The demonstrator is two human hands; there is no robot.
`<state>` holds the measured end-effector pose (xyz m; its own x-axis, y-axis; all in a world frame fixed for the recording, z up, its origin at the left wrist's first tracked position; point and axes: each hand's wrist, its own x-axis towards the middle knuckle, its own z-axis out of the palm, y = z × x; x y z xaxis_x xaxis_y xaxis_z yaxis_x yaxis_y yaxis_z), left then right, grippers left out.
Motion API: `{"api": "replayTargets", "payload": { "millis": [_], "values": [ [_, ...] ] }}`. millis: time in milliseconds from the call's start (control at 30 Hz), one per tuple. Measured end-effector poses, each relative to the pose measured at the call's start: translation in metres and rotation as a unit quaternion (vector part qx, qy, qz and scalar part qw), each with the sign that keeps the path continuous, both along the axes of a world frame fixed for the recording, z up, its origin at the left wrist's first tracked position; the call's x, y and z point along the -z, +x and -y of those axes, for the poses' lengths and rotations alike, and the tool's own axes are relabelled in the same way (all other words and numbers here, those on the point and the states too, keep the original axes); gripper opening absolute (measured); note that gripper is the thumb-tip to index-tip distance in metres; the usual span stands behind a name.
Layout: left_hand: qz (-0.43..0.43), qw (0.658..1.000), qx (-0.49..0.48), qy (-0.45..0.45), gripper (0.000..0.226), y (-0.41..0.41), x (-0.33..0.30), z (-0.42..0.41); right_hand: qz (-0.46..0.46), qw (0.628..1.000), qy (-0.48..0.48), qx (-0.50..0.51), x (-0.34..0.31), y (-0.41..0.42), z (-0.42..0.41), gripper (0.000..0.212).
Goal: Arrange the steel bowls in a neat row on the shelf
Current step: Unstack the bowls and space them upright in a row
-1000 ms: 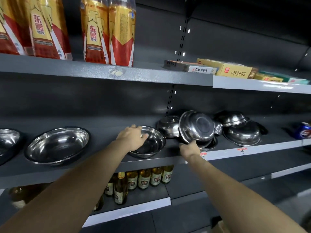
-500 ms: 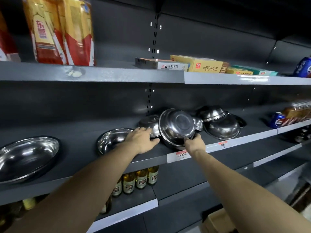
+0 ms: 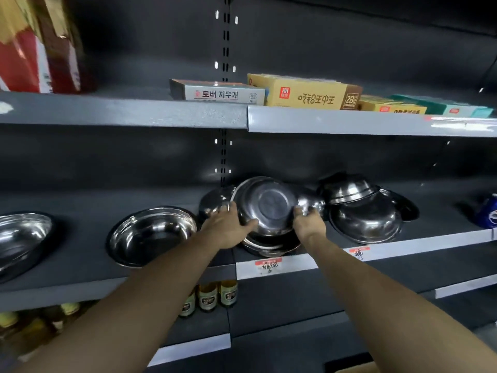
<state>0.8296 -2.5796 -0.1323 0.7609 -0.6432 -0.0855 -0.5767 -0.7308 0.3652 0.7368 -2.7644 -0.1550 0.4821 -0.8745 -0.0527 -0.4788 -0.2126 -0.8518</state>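
Right there on the middle shelf, a tilted steel bowl sits between both hands, its base turned towards the person, propped over another bowl lying beneath it. The left hand grips its left rim, thumb curled across the lower edge, while the right hand pinches the right rim with bent fingers. To the left an upright bowl rests flat on the shelf, just beside the left wrist, and a heap of overturned bowls crowds the right, close to the right hand.
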Motion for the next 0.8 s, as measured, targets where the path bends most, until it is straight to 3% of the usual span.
{"api": "replayTargets", "payload": {
  "millis": [133,400,567,700,800],
  "values": [
    [-0.056,0.997,-0.047,-0.033,0.102,-0.006,0.008,0.021,0.016,1.0,-0.003,-0.023,0.006,0.006,0.016,0.059],
    [-0.076,0.978,-0.128,-0.144,0.102,-0.017,0.016,0.041,0.02,0.998,-0.013,-0.057,0.017,0.011,0.018,0.06],
    [-0.127,0.949,-0.133,-0.256,0.083,-0.017,0.01,0.036,0.1,0.993,-0.057,-0.026,0.011,0.007,0.005,0.049],
    [-0.105,0.927,-0.134,-0.334,0.067,-0.02,-0.004,0.028,0.173,0.975,-0.142,0.015,-0.006,0.0,-0.013,0.061],
    [-0.117,0.89,-0.122,-0.425,0.062,-0.019,-0.019,0.022,0.23,0.954,-0.191,0.002,-0.017,-0.004,-0.029,0.06]
  ]
}}
